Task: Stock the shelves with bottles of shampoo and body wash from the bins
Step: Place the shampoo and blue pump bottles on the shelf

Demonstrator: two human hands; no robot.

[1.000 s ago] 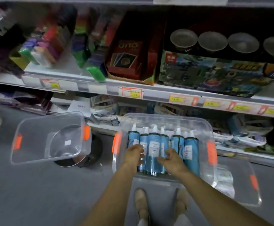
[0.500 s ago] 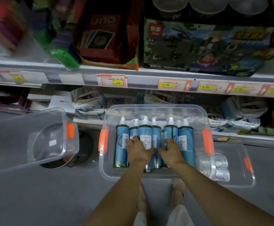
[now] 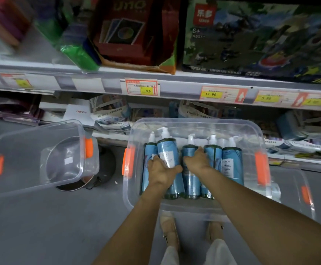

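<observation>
Curled fingers of the left hand point(image 3: 162, 174) are closed round one blue pump bottle point(image 3: 167, 150), those of the right hand point(image 3: 198, 162) round a neighbouring bottle point(image 3: 190, 180), among others laid in a clear orange-latched bin point(image 3: 194, 121). A second clear bin point(image 3: 22, 169) is seen at left; a third bin point(image 3: 306, 196), beneath, is largely hidden.

The scene was dimly and evenly lit, with a bluish-grey cast throughout. The sharpest detail was found at the centre of the frame, where print on the blue pump bottles with white labels point(image 3: 168, 150) could nearly be read. Soft glare was caught on the rim of the clear plastic bin point(image 3: 194, 120) around them and on the second clear plastic bin point(image 3: 22, 159) at middle left. The coloured packs point(image 3: 7, 25) at upper left were smeared by blur. The white shelf edge point(image 3: 182, 81) was bowed by wide-angle distortion, and deep shadow was cast beneath it.
</observation>
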